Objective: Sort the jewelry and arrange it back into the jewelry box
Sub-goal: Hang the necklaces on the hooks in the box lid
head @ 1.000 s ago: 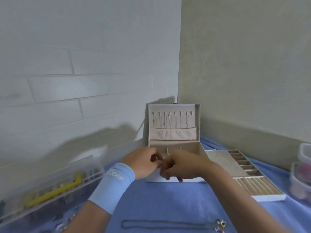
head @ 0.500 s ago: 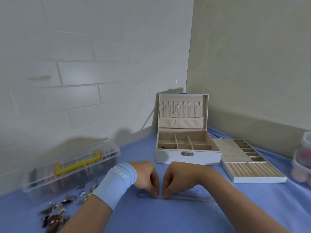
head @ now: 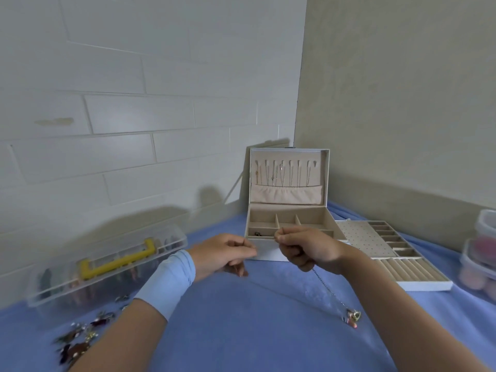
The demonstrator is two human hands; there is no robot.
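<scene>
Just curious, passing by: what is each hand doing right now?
Left hand: pinching one end of the necklace.
Right hand: pinching its other end, pendant dangling.

Both forearms reach forward, with the hands raised just in front of the jewelry box [head: 264, 252]. The left hand [head: 225, 253], a pale blue wristband [head: 166, 283] on its wrist, sits before the box's left front corner, its fingers curled and thumb pressed to forefinger. As far as I can tell it pinches one end of the necklace chain [head: 322, 283]. The right hand [head: 308, 251], close beside it, pinches the chain between thumb and forefinger, and the chain hangs from under the palm.
</scene>
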